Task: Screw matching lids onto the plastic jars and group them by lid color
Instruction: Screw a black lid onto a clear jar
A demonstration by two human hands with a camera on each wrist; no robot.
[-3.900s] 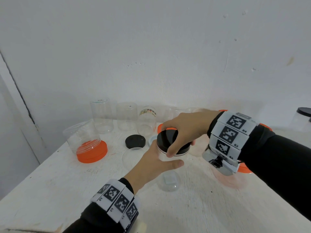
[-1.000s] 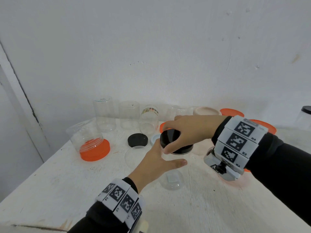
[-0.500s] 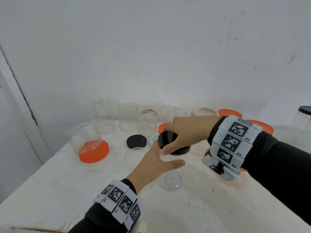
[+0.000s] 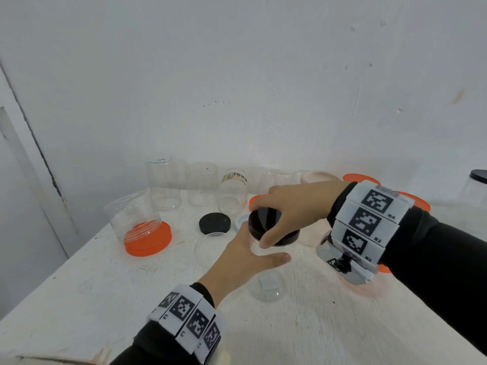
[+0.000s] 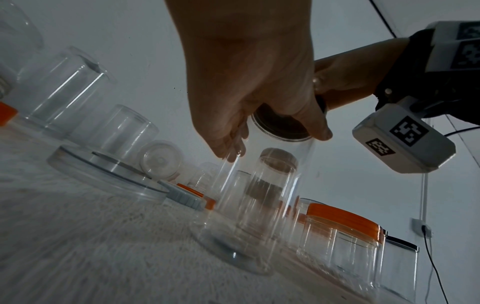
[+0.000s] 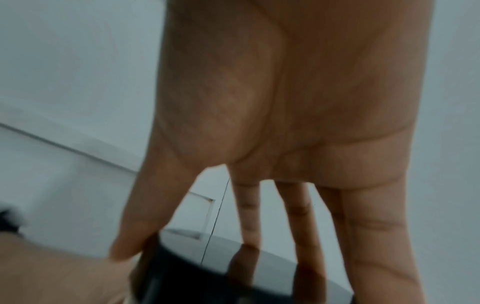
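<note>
Right hand (image 4: 295,209) grips glossy black lid (image 4: 264,219) atop clear jar (image 4: 266,288).

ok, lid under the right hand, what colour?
Black, glossy. The lid that the right hand grips shows best in the head view.

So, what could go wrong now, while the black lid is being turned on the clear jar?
The right hand pinches the black lid only at its rim; it might slip or cross-thread. The left hand holds the tall clear jar high up, so the base may slide. Empty jars stand close and could be knocked over.
</note>
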